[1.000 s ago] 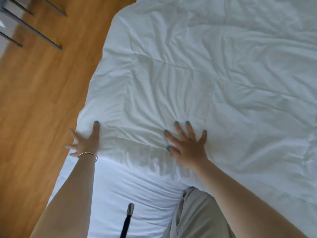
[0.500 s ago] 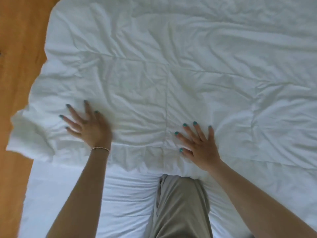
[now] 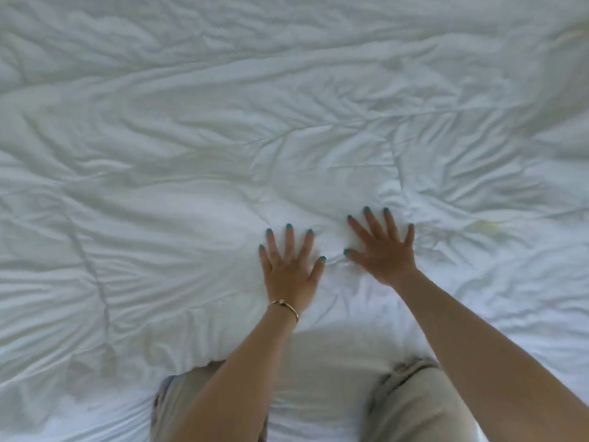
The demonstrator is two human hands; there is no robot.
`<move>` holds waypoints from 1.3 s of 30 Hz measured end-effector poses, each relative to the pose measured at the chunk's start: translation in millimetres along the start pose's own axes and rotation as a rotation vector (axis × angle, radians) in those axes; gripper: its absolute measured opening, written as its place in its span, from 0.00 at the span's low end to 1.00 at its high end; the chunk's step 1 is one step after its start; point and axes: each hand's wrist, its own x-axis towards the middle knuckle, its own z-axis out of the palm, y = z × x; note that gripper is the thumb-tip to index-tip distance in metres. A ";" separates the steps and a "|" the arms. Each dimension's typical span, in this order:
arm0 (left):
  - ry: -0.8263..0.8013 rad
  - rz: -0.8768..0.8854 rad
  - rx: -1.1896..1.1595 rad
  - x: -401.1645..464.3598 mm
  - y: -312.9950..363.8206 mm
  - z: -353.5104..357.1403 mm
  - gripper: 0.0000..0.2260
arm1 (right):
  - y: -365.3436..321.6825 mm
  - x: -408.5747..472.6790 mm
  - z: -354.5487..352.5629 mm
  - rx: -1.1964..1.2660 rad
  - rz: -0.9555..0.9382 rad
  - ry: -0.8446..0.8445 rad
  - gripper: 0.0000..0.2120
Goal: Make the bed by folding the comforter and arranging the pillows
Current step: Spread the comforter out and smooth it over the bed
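A white, wrinkled comforter [image 3: 197,148] covers nearly the whole view. Its near edge lies over the bed sheet [image 3: 325,403] just in front of my knees. My left hand [image 3: 291,269] presses flat on the comforter near that edge, fingers spread, a thin bracelet on the wrist. My right hand [image 3: 384,250] lies flat beside it, a little farther in, fingers spread too. Neither hand grips the fabric. No pillows are in view.
My two knees in beige trousers [image 3: 411,406] rest on the sheet at the bottom of the view. A faint yellowish mark [image 3: 486,225] shows on the comforter at the right.
My left hand has slid right across the comforter, from its left corner to beside the right hand. The view has shifted right, so the wooden floor is out of sight.
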 end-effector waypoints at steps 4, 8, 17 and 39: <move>0.033 0.193 0.159 57.4 118.5 29.7 0.28 | 115.0 33.1 -3.2 -0.077 -0.074 0.101 0.34; 0.148 0.109 0.177 117.6 222.0 53.3 0.27 | 237.9 69.8 -9.3 -0.093 -0.030 0.205 0.36; 0.443 0.195 0.282 178.4 263.6 93.0 0.36 | 315.9 126.5 34.8 0.008 -0.170 0.332 0.42; 0.562 0.248 0.252 196.2 245.5 124.8 0.33 | 313.8 143.7 59.4 -0.003 -0.198 0.569 0.41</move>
